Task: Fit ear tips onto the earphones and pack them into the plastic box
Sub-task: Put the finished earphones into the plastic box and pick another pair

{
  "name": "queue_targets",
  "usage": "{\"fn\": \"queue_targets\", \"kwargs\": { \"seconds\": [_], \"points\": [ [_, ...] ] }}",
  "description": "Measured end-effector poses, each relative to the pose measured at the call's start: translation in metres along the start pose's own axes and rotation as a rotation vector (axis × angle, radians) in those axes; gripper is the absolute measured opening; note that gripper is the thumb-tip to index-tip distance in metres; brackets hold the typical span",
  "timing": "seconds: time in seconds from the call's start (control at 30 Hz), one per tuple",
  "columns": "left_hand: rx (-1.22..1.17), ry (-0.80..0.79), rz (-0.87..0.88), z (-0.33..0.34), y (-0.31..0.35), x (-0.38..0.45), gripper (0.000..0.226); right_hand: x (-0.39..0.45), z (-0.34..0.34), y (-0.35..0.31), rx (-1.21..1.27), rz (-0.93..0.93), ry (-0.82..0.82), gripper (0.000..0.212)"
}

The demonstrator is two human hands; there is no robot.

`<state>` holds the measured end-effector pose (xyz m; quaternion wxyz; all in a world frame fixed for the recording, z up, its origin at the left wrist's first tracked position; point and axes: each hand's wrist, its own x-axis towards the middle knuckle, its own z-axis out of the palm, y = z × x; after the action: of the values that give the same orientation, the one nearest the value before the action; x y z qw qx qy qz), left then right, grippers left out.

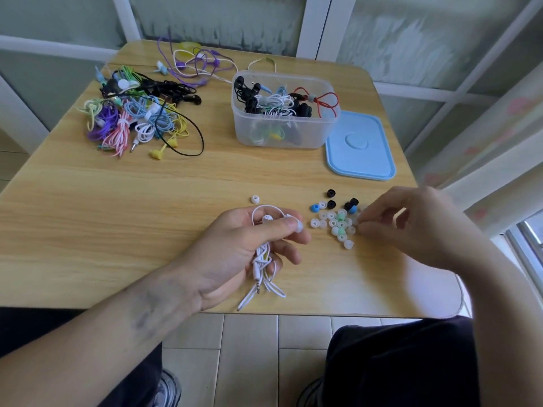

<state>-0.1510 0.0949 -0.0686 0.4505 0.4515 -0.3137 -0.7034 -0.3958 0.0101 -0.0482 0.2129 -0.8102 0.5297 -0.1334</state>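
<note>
At lower centre of the frame the left hand (249, 248) grips a bundled white earphone (262, 259), fingers curled round the coiled cable, whose loops and jack plug hang out below the palm. One earbud with a whitish tip sticks out past the thumb and forefinger, pointing right.

Just right of it lies the scatter of ear tips (336, 223) on the wooden table (117, 201): mostly translucent white, a few pale green, two blue and several black ones at the upper edge of the group. A single white ear tip (255, 199) sits apart, above the left hand.

The right hand (411, 224), at right of centre, reaches into the right edge of the scatter with thumb and forefinger brought together (motion blur hides whether they actually pinch a tip).

Upper centre stands the clear plastic box (282, 136), open, holding black, white and red earphones. Its blue lid (360, 148) lies flat beside it to the right. In the upper left is a tangled pile of coloured earphones (138, 116).
</note>
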Motion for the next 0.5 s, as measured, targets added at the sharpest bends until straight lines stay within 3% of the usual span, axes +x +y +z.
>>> {"fn": "queue_targets", "kwargs": {
  "seconds": [0.3, 0.5],
  "points": [
    [0.043, 0.037, 0.033, 0.0047, -0.0019, -0.0001, 0.027, -0.0012, -0.0014, 0.0034, -0.042, 0.042, -0.048, 0.012],
    [-0.01, -0.041, -0.017, -0.0008, -0.0031, 0.0019, 0.021, -0.003, 0.0, 0.0012, -0.035, -0.012, -0.05, 0.011]
  ]
}}
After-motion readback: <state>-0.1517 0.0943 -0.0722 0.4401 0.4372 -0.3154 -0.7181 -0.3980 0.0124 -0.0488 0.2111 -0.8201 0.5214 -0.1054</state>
